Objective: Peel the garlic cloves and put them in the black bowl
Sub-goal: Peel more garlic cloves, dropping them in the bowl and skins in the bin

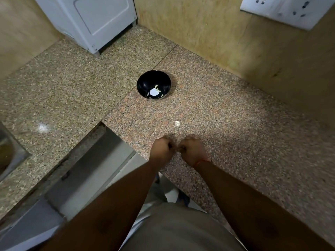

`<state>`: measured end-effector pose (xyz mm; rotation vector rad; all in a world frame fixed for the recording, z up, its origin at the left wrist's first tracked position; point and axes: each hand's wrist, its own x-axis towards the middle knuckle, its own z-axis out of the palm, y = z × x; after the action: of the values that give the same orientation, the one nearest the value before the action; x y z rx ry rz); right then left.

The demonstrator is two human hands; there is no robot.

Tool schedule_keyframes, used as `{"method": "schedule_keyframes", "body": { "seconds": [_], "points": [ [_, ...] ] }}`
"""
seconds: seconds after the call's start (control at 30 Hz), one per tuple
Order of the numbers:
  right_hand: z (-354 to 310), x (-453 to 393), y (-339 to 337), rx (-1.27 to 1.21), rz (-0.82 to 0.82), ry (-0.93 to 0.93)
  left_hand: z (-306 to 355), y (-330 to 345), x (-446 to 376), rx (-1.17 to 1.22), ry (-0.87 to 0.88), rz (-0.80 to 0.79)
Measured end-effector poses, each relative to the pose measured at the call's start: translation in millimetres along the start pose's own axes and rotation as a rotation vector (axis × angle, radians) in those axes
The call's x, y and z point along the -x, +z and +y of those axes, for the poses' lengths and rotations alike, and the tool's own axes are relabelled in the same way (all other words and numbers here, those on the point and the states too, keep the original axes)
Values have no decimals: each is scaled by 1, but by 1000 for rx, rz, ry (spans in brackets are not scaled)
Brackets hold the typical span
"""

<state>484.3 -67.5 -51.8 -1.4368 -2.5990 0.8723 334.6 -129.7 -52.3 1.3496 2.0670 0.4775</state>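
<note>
You stand at a speckled pink-grey granite counter (226, 124) that turns an L-shaped corner, backed by tan plywood walls (208, 29). The round black bowl (143, 84) sits mid-counter holding pale garlic pieces (154, 92); one loose whitish garlic clove (177, 123) lies nearer the front edge. Your left hand (161, 149) and right hand (193, 150) curl together, pinching something too small to make out.

A speckled granite counter (226, 124) runs in an L shape into a corner, with a seam crossing it. Tan wood-grain walls (208, 29) rise behind. A white appliance (90, 20) stands at the counter's back edge. A white socket panel (288, 9) hangs top right. A steel sink (9, 153) sits at the left edge.
</note>
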Motion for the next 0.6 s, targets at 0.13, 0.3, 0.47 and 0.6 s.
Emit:
{"method": "schedule_keyframes", "body": {
  "seconds": [0.13, 0.3, 0.47, 0.6],
  "points": [
    [-3, 3, -5, 34, -30, -12, 1, -2, 3, 181, -148, 45],
    [-7, 2, -7, 41, -48, 22, 4, -8, -2, 246, -278, 30],
    [-8, 1, -6, 34, -46, 20, -1, -5, -3, 211, -288, 31],
    [-8, -1, -6, 32, -44, 16, -3, 0, -3, 154, -261, 59]
  ]
}}
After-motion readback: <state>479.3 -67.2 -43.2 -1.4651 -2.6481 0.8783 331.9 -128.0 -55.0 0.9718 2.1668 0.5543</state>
